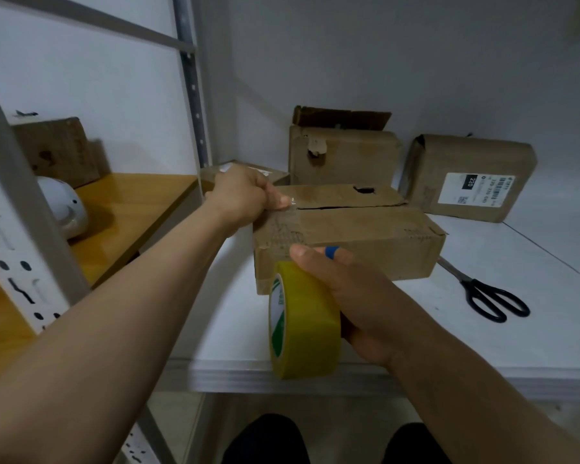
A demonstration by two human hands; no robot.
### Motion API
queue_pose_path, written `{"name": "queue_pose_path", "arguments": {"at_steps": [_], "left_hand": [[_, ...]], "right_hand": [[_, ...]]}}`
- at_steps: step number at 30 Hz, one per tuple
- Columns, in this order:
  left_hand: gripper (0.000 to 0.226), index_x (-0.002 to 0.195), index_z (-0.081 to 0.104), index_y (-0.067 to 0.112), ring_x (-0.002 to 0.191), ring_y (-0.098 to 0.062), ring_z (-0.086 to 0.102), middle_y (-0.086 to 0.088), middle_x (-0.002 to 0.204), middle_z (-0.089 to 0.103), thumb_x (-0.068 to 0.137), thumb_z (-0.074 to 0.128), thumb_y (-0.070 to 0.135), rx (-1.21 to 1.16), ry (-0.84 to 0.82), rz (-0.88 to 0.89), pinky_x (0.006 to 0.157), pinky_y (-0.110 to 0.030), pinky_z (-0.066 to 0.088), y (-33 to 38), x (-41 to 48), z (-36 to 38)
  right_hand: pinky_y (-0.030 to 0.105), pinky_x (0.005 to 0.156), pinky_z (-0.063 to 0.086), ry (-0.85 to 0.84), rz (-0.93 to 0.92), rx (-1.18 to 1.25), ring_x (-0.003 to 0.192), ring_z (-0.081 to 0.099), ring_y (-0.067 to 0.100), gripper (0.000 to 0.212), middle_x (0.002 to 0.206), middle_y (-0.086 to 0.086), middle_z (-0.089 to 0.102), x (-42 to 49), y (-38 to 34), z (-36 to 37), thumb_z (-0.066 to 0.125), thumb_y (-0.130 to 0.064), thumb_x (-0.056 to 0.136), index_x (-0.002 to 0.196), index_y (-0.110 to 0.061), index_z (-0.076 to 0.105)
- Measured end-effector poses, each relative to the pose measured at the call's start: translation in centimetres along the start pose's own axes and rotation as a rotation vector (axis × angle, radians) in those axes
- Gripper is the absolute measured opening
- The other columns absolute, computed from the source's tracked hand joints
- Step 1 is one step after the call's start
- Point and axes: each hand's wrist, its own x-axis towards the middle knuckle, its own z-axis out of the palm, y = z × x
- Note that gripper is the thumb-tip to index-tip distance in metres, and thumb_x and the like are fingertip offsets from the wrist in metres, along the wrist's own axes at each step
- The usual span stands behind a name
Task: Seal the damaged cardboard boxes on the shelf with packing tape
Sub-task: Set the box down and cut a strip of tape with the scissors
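Taping front box (pixel 365 242), strip just begun.
L hand (pixel 241 195) pinches tape end (pixel 291 209) onto box's top-left edge; R hand (pixel 355 296) fingers clamped on roll (pixel 305 323) at box front. Next, prob.: run strip along seam, cut w/ scissors (pixel 482 293) right of box.

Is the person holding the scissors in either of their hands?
No, the black-handled scissors lie alone on the white shelf, while the right hand grips the yellow tape roll.
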Motion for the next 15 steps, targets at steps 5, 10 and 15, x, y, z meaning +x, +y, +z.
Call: {"name": "queue_pose_path", "arguments": {"at_steps": [5, 10, 15], "left_hand": [[0.013, 0.074, 0.078, 0.018, 0.096, -0.02, 0.069, -0.002, 0.09, 0.075, 0.077, 0.085, 0.029, 0.009, -0.009, 0.001, 0.098, -0.048, 0.054, -0.4, 0.4, 0.2], [0.01, 0.078, 0.079, 0.017, 0.094, -0.018, 0.07, -0.002, 0.088, 0.076, 0.079, 0.084, 0.026, 0.004, -0.023, 0.009, 0.096, -0.045, 0.056, -0.7, 0.3, 0.3], [0.011, 0.071, 0.079, 0.022, 0.096, -0.018, 0.07, 0.004, 0.083, 0.077, 0.074, 0.086, 0.03, 0.02, -0.022, 0.003, 0.098, -0.049, 0.054, -1.3, 0.3, 0.3]], "right_hand": [[0.058, 0.097, 0.052, -0.013, 0.009, 0.01, 0.106, 0.069, 0.04, 0.047, 0.115, 0.028, 0.066, -0.2, -0.2, 0.0, 0.064, -0.04, 0.095, 0.124, -0.004, 0.062], [0.057, 0.097, 0.051, -0.03, -0.002, 0.024, 0.099, 0.068, 0.037, 0.051, 0.105, 0.022, 0.067, -0.1, 0.1, 0.0, 0.065, -0.041, 0.095, 0.124, 0.001, 0.06], [0.05, 0.09, 0.056, -0.037, -0.013, 0.022, 0.089, 0.062, 0.03, 0.046, 0.096, 0.013, 0.062, -0.2, 0.1, 0.0, 0.064, -0.04, 0.096, 0.111, 0.004, 0.061]]}}
